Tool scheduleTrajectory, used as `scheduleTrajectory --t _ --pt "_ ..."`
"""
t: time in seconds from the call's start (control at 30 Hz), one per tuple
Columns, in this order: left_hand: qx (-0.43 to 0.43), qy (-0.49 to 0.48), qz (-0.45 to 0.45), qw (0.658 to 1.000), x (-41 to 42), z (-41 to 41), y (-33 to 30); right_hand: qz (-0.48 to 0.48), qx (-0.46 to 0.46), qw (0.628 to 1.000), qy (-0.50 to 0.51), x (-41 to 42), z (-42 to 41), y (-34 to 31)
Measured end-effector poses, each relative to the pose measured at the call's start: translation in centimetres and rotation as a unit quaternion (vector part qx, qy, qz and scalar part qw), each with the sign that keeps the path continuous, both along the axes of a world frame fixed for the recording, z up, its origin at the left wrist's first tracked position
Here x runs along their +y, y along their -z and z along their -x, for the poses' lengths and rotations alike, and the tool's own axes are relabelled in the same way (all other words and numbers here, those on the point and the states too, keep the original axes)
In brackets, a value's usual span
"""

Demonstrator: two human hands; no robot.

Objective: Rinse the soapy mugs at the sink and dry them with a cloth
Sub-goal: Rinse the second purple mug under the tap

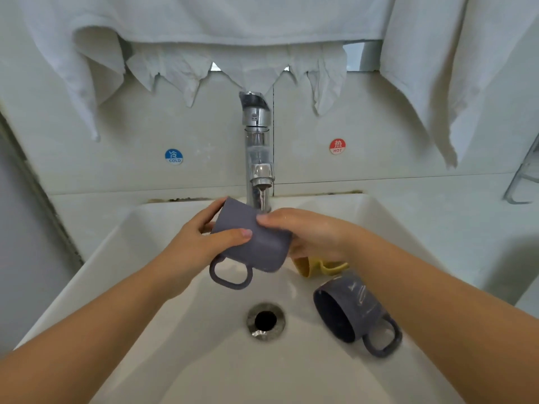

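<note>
Both hands grip grey mug [256, 243] under tap – fingers [233, 236] around body.

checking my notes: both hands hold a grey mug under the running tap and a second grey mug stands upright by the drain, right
Not quite. In the head view both hands do hold a grey mug under the running tap, but the second grey mug lies on its side by the drain, not upright.

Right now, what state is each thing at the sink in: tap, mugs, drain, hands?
Tap: running, water falling near the held mug.
Held grey mug: tilted, handle down, gripped by both hands.
Second grey mug: lying on its side in the basin, soap streaks on it.
Yellow mug: partly hidden behind the right hand.
Drain: open.
Left hand: gripping the mug.
Right hand: gripping the mug.
</note>
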State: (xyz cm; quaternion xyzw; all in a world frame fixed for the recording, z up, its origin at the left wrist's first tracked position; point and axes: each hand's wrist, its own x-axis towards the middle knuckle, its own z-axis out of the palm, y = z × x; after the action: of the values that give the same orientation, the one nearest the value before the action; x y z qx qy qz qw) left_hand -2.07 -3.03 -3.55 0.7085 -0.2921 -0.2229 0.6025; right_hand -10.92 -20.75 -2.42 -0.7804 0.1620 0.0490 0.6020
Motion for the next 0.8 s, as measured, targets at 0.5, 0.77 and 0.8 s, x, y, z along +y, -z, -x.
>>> scheduleTrajectory --t 0.5,0.77,0.8 --pt "0.137 -0.099 0.014 0.986 1.2 -1.7 -0.7 0.149 -0.010 0.989 0.004 1.5 1.4 -0.7" --pt "0.137 -0.108 -0.068 0.982 1.8 -1.2 -0.5 0.070 -0.009 0.996 0.047 2.0 1.4 -0.1" --pt "0.128 -0.092 -0.085 0.984 1.7 -0.9 -0.4 0.049 -0.025 0.996 0.069 1.8 1.2 0.1"
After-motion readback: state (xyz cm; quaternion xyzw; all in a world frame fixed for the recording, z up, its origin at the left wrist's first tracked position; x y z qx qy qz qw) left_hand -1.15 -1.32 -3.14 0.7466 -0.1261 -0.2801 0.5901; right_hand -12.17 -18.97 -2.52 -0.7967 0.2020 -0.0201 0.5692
